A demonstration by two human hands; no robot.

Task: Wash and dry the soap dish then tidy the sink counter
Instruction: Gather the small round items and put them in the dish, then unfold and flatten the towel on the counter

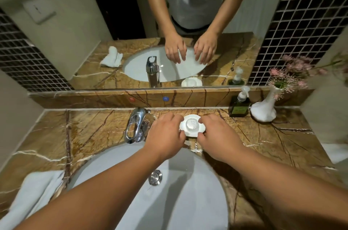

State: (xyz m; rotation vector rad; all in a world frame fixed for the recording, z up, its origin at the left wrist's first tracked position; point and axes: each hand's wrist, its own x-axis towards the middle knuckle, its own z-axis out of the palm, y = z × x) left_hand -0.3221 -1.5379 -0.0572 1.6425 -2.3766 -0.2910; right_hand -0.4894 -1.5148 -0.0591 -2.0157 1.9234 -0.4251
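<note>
A white soap dish (191, 119) sits on the brown marble counter (94, 130) behind the sink, just right of the tap. A round wrapped soap (192, 125) lies in it. My left hand (165, 135) grips the dish's left edge, fingers curled around the rim. On the dish's right edge rests my right hand (218, 139), thumb and fingers closed on the rim. Both forearms reach over the white basin (188, 192). The dish appears to rest on the counter.
The chrome tap (136, 125) stands left of the dish. A folded white towel (32, 196) lies on the counter at the front left. A dark green pump bottle (240, 104) and a white vase with pink flowers (264, 109) stand at the back right. A mirror runs behind.
</note>
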